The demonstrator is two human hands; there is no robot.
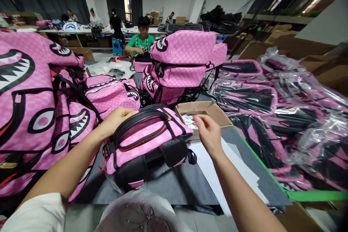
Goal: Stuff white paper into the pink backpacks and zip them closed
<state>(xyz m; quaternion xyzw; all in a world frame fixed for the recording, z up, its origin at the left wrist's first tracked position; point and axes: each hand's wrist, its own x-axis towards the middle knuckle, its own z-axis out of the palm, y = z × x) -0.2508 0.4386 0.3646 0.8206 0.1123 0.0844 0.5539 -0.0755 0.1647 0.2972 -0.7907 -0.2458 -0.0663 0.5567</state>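
Note:
A pink checkered backpack [152,136] with black trim and a black carry handle lies in front of me on the grey table [187,185]. My left hand [119,119] grips its far left side, with the fingertips partly hidden behind the bag. My right hand [208,130] is closed in a pinch beside a small open cardboard box [221,114]. White tags or slips [187,120] show in that box, right by the fingertips. Whatever the pinch holds is too small to make out.
Pink shark-mouth backpacks [29,79] are piled at left, and more backpacks [182,52] are stacked ahead. Plastic-wrapped backpacks [247,98] fill the right side. White paper sheets [217,174] lie under my right forearm. Across the table sits a person in green [140,40].

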